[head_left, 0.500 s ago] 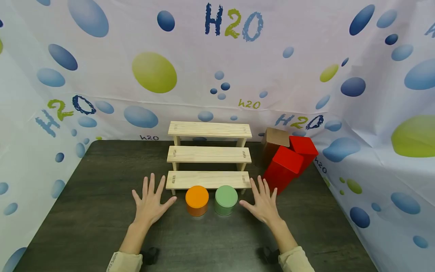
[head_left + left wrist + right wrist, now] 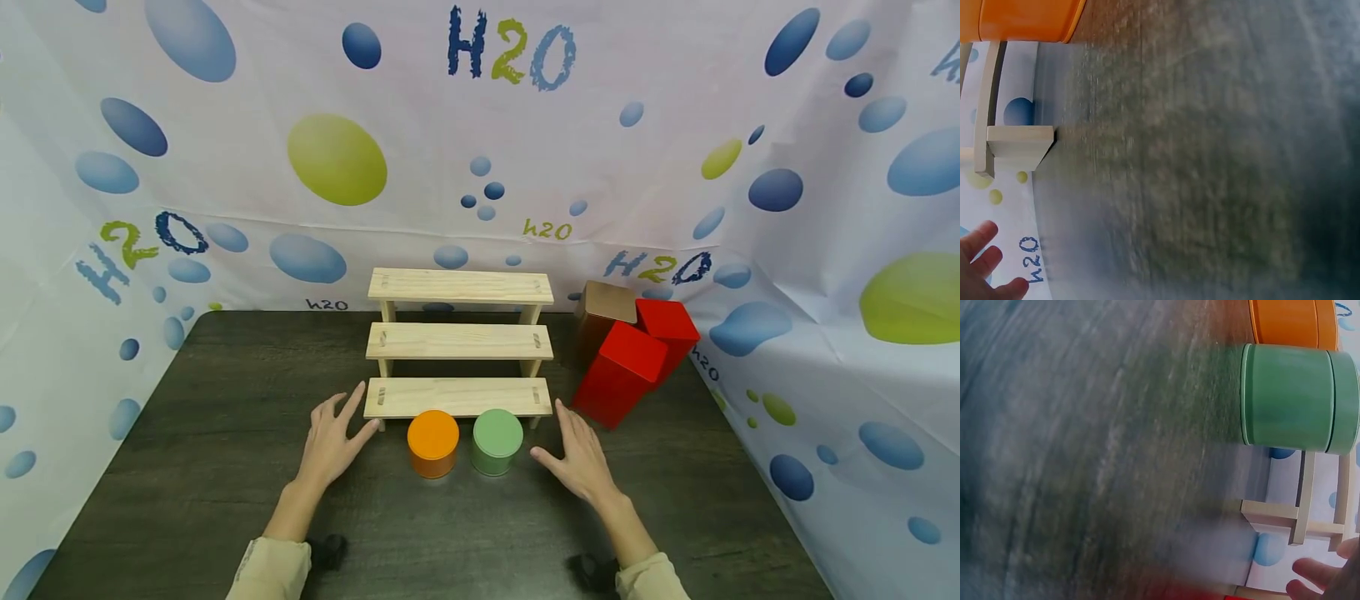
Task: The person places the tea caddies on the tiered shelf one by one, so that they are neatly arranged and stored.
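An orange lidded tin (image 2: 432, 446) and a green lidded tin (image 2: 497, 443) stand side by side on the dark table, just in front of a three-step wooden shelf (image 2: 459, 397). To the left of the orange tin is my left hand (image 2: 327, 443), fingers spread and holding nothing, its fingertips near the shelf's left end. My right hand (image 2: 579, 462) lies to the right of the green tin, thumb apart from the fingers, with nothing in it. In the right wrist view the green tin (image 2: 1288, 398) partly covers the orange tin (image 2: 1288, 324).
Two red boxes (image 2: 621, 375) and a brown cardboard box (image 2: 609, 302) stand at the back right, beside the shelf and close to my right hand. A white printed sheet (image 2: 420, 167) rises behind the table (image 2: 225, 400) and along its sides.
Both hands have turned and drawn their fingers closer together, from widely splayed to more relaxed. The left hand has shifted slightly right. Tins, shelf and boxes stay in place.
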The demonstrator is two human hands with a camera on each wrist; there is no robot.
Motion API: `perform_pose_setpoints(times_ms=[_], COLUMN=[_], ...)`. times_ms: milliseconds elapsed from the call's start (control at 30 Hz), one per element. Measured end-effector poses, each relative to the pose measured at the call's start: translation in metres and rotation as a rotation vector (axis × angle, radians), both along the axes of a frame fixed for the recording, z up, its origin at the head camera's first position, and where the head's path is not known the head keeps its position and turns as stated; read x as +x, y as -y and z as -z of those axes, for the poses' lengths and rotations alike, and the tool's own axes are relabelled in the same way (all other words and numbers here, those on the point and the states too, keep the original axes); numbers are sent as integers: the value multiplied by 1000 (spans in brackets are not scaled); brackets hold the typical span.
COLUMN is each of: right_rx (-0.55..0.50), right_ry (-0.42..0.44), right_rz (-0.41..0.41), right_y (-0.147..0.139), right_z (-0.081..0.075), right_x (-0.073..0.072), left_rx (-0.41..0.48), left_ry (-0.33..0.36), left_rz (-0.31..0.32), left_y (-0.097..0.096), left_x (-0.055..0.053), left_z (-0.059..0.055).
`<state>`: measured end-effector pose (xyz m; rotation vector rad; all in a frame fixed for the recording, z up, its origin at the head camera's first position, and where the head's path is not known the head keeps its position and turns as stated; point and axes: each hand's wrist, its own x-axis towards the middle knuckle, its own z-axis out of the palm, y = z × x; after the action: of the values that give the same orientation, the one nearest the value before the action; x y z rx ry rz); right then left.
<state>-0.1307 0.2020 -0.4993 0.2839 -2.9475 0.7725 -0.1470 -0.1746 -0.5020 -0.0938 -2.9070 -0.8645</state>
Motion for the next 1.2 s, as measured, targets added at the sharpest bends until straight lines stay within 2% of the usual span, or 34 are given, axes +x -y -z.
perform_pose_setpoints(times_ms=[233,467,667,867,1000,1200], right_rx=[-78,-194,-305,-344,-397,-431], right_ry=[41,61,35,-20,47,109], right_rz=[-14,-70,-138,-188,-177,-147], right_y=[4,10,17,23,28,34], right_z=[1,6,10,16,19,22], right_x=[2,4,5,6,4,3], left_rx=[0,27,44,4,-24,-1], left_ry=[-15,34,52,89,122,125], left_rz=[-22,-22,-23,-9,7,0], left_y=[-3,-5,-5,-5,-6,-7], left_x=[-7,-12,-15,-17,-17,-18], left_z=[0,2,4,5,5,4])
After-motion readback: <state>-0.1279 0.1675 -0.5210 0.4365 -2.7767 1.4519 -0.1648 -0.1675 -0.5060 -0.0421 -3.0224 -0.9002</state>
